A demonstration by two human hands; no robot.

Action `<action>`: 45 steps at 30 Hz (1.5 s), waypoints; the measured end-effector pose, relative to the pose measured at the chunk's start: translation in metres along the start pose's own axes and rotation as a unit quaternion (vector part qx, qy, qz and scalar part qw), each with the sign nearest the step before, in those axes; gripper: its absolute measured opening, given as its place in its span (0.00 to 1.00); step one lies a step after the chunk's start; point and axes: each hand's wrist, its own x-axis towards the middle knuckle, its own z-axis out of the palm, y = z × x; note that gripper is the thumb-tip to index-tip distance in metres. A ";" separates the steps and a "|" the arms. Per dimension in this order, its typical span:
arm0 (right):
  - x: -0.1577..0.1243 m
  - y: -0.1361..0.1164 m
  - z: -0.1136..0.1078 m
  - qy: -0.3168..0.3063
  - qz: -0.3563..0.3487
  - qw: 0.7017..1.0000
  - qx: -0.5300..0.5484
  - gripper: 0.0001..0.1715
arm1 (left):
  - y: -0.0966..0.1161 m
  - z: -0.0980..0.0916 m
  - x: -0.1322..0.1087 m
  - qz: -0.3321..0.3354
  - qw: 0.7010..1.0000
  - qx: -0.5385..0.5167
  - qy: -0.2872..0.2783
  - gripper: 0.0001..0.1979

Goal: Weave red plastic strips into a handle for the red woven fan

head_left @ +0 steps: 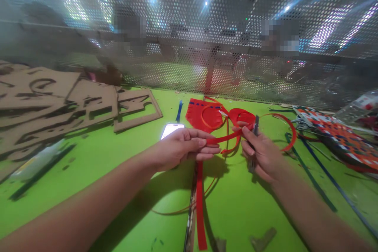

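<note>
My left hand [189,146] is closed around a long red strip [201,201], which hangs from it down toward the near edge. My right hand [261,153] pinches the other end of that strip and also grips a dark narrow tool [255,125] that points upward. Just beyond both hands lies a red woven piece [205,115] with curled red strips [283,124] looping off its right side. All of it is over a green table [118,157].
Cut-out cardboard sheets [59,106] are stacked at the left. A lit phone [171,129] lies behind my left hand. A woven orange, white and blue mat [342,136] sits at the right, with dark blue strips [319,177] beside it. A perforated metal screen [189,39] closes the far edge.
</note>
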 end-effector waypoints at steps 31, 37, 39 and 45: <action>0.010 -0.006 -0.009 0.161 -0.055 0.985 0.014 0.34 | -0.004 -0.005 0.000 0.051 0.962 0.260 0.071 0.15; 0.008 -0.010 -0.007 0.179 -0.039 0.983 0.029 0.33 | -0.002 -0.004 -0.002 0.084 0.952 0.284 0.077 0.15; 0.008 -0.010 -0.007 0.183 -0.044 0.981 0.035 0.31 | 0.001 -0.003 -0.003 0.065 0.952 0.292 0.066 0.15; 0.011 -0.005 -0.012 0.138 -0.082 0.987 0.012 0.26 | 0.004 -0.003 -0.004 0.030 0.957 0.280 0.075 0.17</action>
